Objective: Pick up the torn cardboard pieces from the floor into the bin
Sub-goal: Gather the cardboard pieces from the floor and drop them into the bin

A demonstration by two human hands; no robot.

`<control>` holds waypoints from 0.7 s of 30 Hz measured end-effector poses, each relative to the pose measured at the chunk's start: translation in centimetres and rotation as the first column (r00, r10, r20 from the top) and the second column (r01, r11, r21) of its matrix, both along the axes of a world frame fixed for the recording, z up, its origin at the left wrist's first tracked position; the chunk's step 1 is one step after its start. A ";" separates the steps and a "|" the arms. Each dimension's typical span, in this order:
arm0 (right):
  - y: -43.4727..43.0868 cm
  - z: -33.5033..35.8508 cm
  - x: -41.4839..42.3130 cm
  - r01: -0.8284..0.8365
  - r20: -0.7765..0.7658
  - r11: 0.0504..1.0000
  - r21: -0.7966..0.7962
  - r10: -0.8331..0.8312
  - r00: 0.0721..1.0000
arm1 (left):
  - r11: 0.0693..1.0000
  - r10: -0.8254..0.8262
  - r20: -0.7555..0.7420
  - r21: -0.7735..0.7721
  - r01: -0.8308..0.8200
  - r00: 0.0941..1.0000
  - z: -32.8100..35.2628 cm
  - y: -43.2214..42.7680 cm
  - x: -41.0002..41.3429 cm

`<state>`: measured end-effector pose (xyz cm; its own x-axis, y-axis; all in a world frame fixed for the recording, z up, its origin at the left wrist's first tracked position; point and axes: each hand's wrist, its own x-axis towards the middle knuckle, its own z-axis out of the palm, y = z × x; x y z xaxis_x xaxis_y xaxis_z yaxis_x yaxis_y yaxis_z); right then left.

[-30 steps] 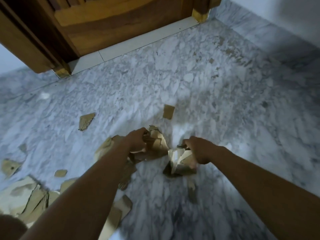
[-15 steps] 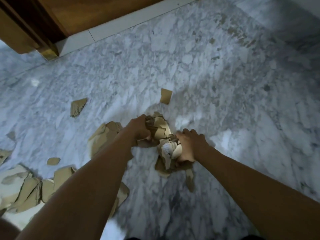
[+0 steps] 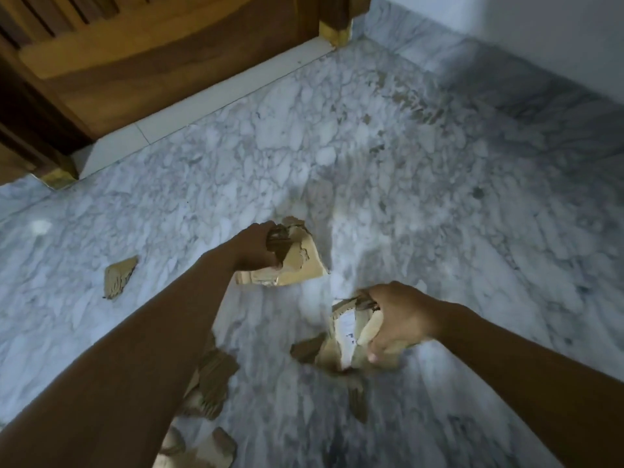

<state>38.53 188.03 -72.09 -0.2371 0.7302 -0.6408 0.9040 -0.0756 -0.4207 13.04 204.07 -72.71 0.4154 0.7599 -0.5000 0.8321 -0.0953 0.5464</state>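
My left hand grips a bunch of torn brown cardboard pieces above the marble floor. My right hand is closed on a second bunch of cardboard pieces, one with a white label. A single torn piece lies on the floor to the left. More loose pieces lie under my left forearm, and others sit at the bottom edge. No bin is in view.
A wooden door with its frame stands at the top left, with a white threshold strip below it. A wall with a marble skirting runs along the top right. The grey-white marble floor stretches to the right.
My hands have drawn apart, each still holding its bunch: the left rose up and away, the right moved right and nearer. The small piece that lay beyond my hands is no longer visible.
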 end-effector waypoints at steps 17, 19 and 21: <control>-5.6 -3.6 -4.4 -0.327 0.081 0.944 0.050 0.323 0.943 | 0.997 -0.074 -0.234 0.010 0.079 0.969 -3.5 2.9 4.5; -5.1 -3.8 -4.6 -0.334 0.102 0.942 0.035 0.329 0.939 | 0.997 -0.069 -0.228 0.007 0.072 0.971 -3.3 2.7 4.4; -5.0 -3.7 -5.0 -0.341 0.120 0.939 0.052 0.333 0.935 | 0.998 -0.062 -0.201 -0.003 0.062 0.978 -3.1 2.3 4.3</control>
